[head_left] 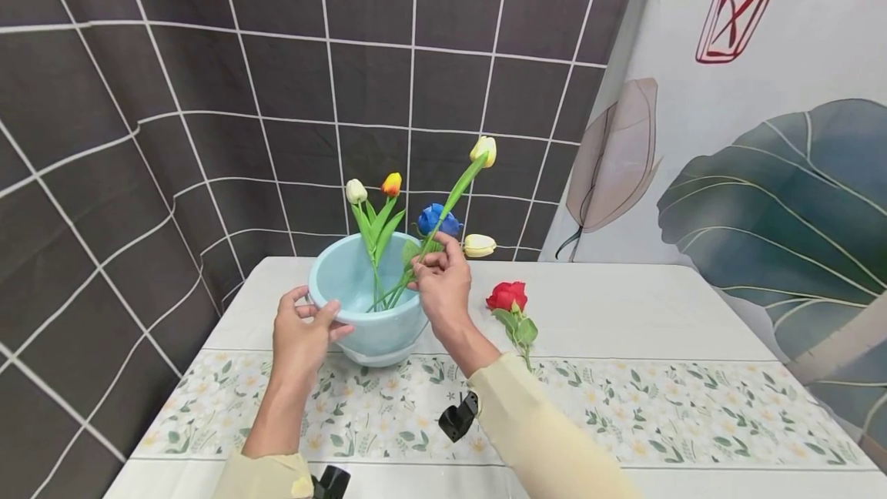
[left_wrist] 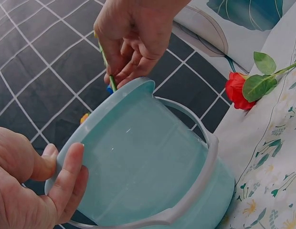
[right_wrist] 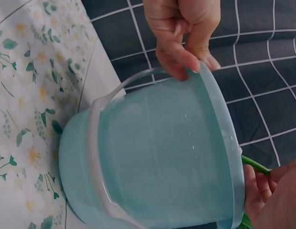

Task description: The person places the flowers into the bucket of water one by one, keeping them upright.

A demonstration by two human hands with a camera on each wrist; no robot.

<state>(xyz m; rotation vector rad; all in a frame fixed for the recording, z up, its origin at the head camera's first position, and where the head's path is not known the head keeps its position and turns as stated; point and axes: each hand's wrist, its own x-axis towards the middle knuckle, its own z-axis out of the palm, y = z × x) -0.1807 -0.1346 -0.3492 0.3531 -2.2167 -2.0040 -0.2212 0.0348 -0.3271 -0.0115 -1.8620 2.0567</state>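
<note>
A light blue bucket (head_left: pixel 379 333) with a pale handle (left_wrist: pixel 205 176) stands on the table. At its near left rim my left hand (head_left: pixel 305 327) grips the edge between thumb and fingers. My right hand (head_left: pixel 445 283), over the right side of the rim, pinches the green stem of a pale yellow tulip (head_left: pixel 483 151). That tulip leans up and to the right, its lower stem inside the bucket. Also in the bucket are a white tulip (head_left: pixel 356 191) and an orange-yellow tulip (head_left: pixel 391 184). A blue flower (head_left: pixel 435 219) and another pale tulip (head_left: pixel 479 246) show behind my right hand.
A red rose (head_left: pixel 507 296) with green leaves lies on the table to the right of the bucket. The white table (head_left: pixel 610 306) has a floral band across it. A dark gridded cloth (head_left: pixel 277 83) hangs behind, and a leaf-printed curtain (head_left: pixel 762 175) hangs at right.
</note>
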